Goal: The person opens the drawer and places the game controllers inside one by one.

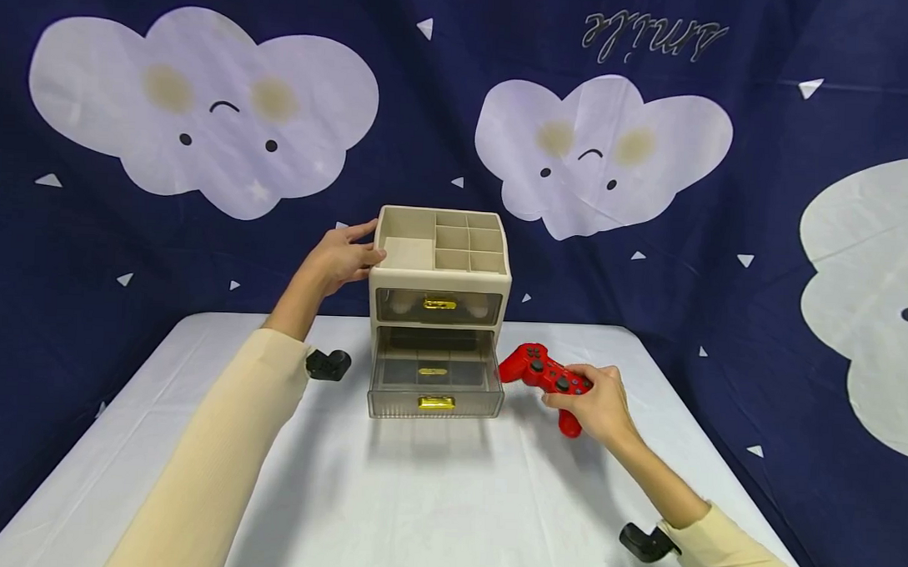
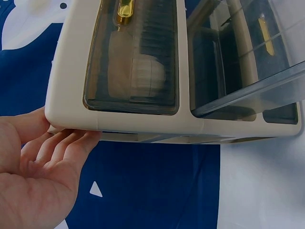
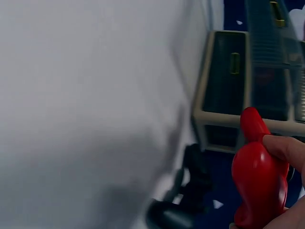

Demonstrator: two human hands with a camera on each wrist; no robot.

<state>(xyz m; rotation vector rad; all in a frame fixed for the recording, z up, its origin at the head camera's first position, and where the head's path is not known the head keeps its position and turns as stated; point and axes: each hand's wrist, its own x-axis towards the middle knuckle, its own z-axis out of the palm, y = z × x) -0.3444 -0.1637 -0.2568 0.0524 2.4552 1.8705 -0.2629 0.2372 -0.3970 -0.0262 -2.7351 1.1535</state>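
Observation:
A cream desktop organizer [image 1: 441, 281] with smoky clear drawers and gold handles stands at the middle of the table. Its middle drawer [image 1: 436, 404] is pulled out, while the top drawer [image 1: 464, 307] is closed. My left hand [image 1: 342, 255] grips the organizer's upper left side, thumb over the rim and fingers along the side wall, as the left wrist view also shows. To the organizer's right, my right hand [image 1: 601, 405] holds a red game controller [image 1: 541, 370] by one end. The controller's far grip comes close beside the pulled-out drawer.
The organizer's top has one large compartment [image 1: 407, 253] and several small ones [image 1: 469, 238]. A blurred dark object [image 3: 183, 191] shows near the organizer in the right wrist view. White cloth [image 1: 431, 508] covers the table; a dark blue curtain [image 1: 421, 149] with clouds hangs behind.

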